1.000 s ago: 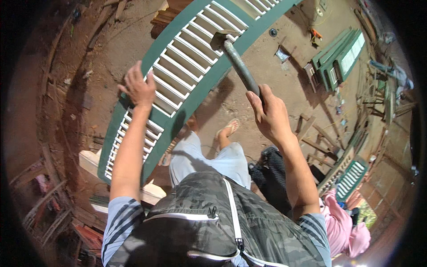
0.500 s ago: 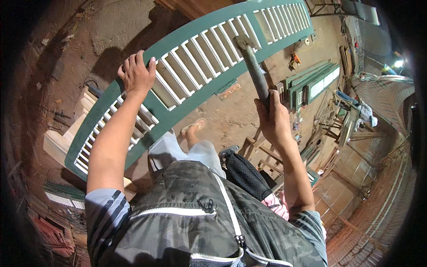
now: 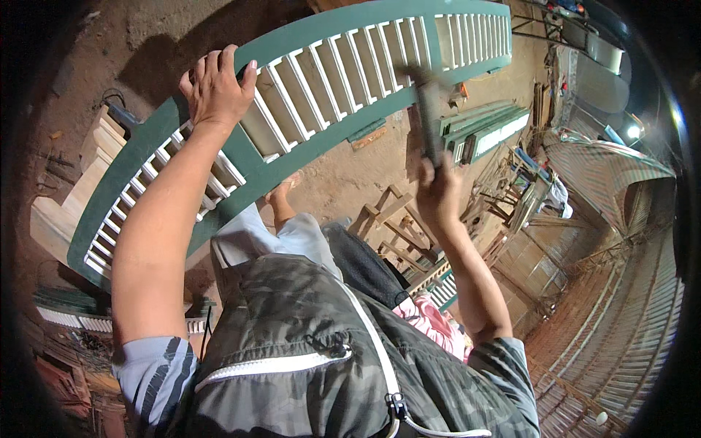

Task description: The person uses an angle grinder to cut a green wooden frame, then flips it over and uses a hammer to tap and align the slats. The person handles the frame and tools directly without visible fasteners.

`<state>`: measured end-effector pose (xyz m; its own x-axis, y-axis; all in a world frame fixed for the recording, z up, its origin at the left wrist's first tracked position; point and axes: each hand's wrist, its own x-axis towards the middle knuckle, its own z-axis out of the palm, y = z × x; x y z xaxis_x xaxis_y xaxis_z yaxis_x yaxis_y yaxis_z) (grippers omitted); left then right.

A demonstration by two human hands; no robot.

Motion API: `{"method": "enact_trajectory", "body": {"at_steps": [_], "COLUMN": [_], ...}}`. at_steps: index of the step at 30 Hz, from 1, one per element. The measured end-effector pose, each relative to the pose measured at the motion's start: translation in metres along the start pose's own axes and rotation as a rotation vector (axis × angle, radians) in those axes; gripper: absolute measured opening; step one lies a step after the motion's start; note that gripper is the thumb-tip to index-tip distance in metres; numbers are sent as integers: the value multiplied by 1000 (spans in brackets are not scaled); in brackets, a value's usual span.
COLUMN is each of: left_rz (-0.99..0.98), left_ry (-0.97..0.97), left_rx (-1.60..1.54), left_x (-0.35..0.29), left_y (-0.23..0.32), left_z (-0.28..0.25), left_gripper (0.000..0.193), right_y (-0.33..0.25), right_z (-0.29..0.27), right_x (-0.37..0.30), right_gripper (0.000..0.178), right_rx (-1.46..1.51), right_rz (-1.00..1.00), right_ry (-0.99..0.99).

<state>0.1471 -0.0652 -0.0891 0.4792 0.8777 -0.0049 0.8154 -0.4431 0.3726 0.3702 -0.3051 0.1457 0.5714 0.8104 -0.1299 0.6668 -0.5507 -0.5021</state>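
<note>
A long, curved green louvered shutter (image 3: 314,33) with white slats stretches in front of me, from lower left to upper right. My left hand (image 3: 217,91) grips its upper rail, fingers over the far edge. In my right hand (image 3: 438,190), closed around the handle, is a hammer (image 3: 427,117). The hammer's head is smeared by motion and overlaps the shutter's lower rail and slats; whether it touches them I cannot tell.
Pale timber pieces (image 3: 87,168) stand under the shutter's left end. A stack of green shutters (image 3: 485,128) lies on the ground at the right. Nearer me is a wooden trestle (image 3: 394,215), with scrap lumber beyond. A lamp (image 3: 632,132) shines at far right.
My view has shifted, so the shutter appears lower at its left end. The hammer has tipped more upright and is now blurred. My left hand keeps its hold on the rail.
</note>
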Motion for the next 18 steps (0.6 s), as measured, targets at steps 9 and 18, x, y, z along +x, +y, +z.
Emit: {"method": "enact_trajectory", "body": {"at_steps": [9, 18], "left_rz": [-27, -36], "left_ry": [37, 24], "left_rx": [-80, -83], "left_x": [-7, -7], "left_y": [0, -2], "left_z": [-3, 3], "left_gripper": [47, 47], "right_y": [-75, 31], "right_z": [-48, -20], "right_x": [54, -26], "right_gripper": [17, 39], "right_rx": [37, -340], "right_rz": [276, 802], "right_ry": [-203, -677]}}
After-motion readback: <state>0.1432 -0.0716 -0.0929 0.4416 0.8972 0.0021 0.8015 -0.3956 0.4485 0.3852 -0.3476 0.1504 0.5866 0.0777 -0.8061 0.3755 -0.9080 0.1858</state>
